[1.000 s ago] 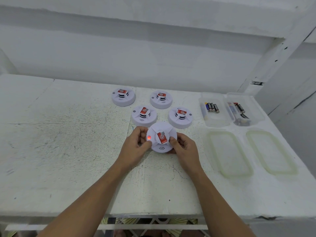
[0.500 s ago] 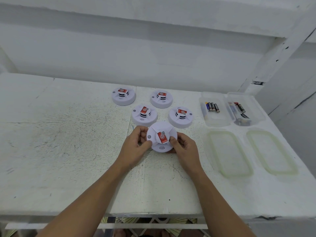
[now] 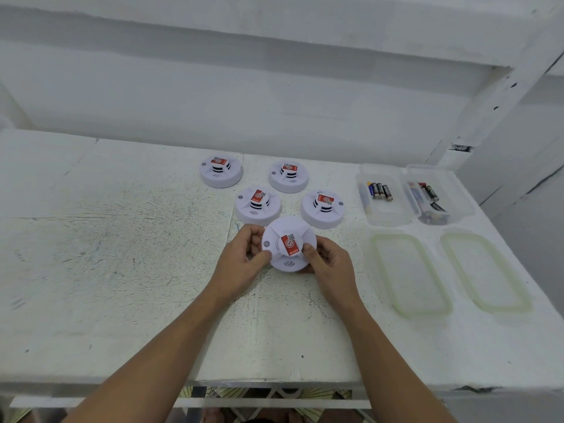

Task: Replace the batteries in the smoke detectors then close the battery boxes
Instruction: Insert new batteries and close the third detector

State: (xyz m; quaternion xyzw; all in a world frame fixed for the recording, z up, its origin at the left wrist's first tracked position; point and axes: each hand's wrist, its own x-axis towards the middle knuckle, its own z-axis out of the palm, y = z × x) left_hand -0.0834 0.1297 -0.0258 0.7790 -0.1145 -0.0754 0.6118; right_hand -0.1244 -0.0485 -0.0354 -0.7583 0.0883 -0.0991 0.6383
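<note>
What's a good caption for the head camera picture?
Left hand and right hand grip a smoke detector at a table, with batteries nearby.

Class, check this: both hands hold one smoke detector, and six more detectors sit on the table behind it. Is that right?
Wrong count: the head view shows four detectors on the table behind it, not six. The left hand and right hand do hold one smoke detector.

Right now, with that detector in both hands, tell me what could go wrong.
The left hand and right hand grip the held detector by its edges; it may slip. Two detectors close behind it could get knocked. The two open battery boxes look alike, so batteries might get mixed.
</note>
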